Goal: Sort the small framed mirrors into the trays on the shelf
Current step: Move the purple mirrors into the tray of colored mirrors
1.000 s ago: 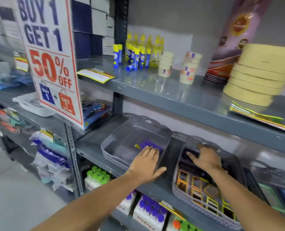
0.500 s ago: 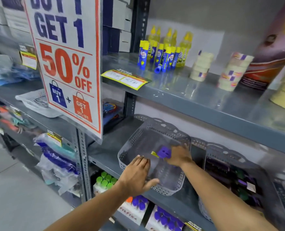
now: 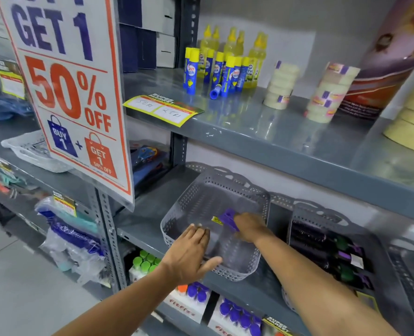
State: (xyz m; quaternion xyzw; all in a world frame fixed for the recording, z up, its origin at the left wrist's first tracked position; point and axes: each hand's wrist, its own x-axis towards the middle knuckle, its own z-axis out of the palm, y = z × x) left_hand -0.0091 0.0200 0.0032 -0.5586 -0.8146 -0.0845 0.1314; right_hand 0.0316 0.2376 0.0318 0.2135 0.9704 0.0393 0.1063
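Item: purple framed mirror (image 3: 228, 218), w/ yellow tag at its left end. Loc: inside grey perforated tray (image 3: 191, 202) on middle shelf (image 3: 152, 204), toward tray's right-centre.

Hands: right hand (image 3: 249, 226) is closing on the mirror's right end, fingers clamped on it, appearing to set it down. Left hand (image 3: 189, 253) is lying flat, fingers together, holding nothing, resting on tray's front-left rim, thumb along the front wall.

Orientation: blurred; long axis approx. running far-left to near-right across tray floor, tag end pointing left. Face up or down: cannot tell.

Risks, judged: tray is overhanging shelf front a little, so if left hand lets go early it could slide or tip. Mirror dropped from a height could crack or land tilted vs. wall. Second tray (image 3: 305, 209) w/ dark stock is sitting just beside; forearm could be catching its rim on the way back.
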